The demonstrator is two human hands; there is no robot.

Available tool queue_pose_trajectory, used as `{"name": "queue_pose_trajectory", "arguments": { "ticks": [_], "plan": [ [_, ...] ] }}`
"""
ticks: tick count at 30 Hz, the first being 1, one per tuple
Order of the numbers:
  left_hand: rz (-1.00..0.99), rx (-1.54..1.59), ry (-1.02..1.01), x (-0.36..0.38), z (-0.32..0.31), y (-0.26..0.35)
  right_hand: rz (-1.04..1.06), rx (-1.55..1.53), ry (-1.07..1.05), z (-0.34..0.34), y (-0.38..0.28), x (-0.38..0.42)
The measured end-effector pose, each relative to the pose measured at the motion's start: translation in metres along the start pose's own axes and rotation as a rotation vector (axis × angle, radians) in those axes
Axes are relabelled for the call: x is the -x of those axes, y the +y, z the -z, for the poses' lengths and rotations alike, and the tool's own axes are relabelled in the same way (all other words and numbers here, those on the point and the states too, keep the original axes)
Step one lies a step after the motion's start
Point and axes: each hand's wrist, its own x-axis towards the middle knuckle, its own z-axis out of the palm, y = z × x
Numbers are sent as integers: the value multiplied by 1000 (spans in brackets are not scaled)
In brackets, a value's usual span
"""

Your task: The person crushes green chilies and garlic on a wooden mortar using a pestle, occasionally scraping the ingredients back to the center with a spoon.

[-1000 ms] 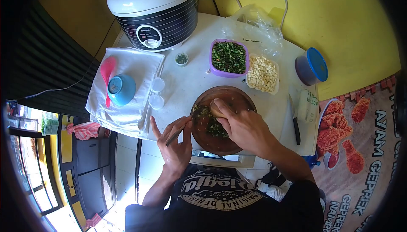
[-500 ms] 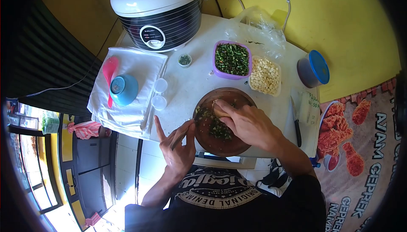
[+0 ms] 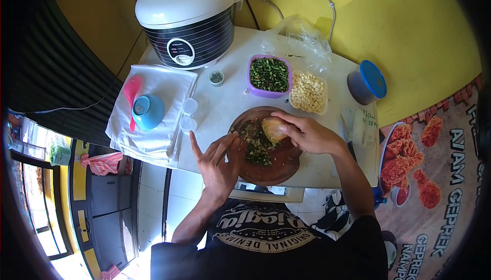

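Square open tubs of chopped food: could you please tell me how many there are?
2: the purple tub of chopped greens, and the clear tub of pale pieces to its right, both beyond the mortar.

Red-brown mortar [image 3: 282, 165]; purple tub [image 3: 268, 94]; turquoise bowl [image 3: 149, 112]; hot-pink spoon [image 3: 132, 91]; rice cooker [image 3: 192, 24] with white lid [image 3: 186, 1], black body [image 3: 212, 37], thin pale stripes; yellow wall [image 3: 391, 29]

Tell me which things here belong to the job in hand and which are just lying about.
In the job:
brown mortar
green mixture inside it
pestle, in the right hand
probably the purple tub of chopped greens and the pale chopped pieces beside it

Apparently just lying about:
rice cooker
upturned blue bowl
pink spoon
blue-lidded container
knife
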Motion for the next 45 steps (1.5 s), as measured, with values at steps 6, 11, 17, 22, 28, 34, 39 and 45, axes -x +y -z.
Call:
{"name": "queue_pose_trajectory", "arguments": {
  "ticks": [6, 11, 17, 22, 28, 34, 39, 45],
  "plan": [
    [37, -8, 4, 6, -7, 3, -122, -289, -1, -7, -6, 29],
    [32, 90, 2, 10, -12, 19, -284, -492, 84, -12, -5, 50],
    [64, -62, 88, -4, -21, 4, -266, -450, 125, -29, 3, 59],
    [39, 103, -97, 14, -12, 19, -267, -496, 124, -32, 4, 57],
    [90, 125, -35, 15, 18, 17, -29, -196, 174, -42, 7, 45],
    [177, 48, -6, 13, 25, 0, 83, 618, 180, -48, -38, 37],
    [165, 18, -24, 8, 23, -6, 94, 693, 114, -38, -50, 16],
    [157, -10, -21, 4, 24, -7, 35, 603, -9, -29, -57, 3]
  ]
}}
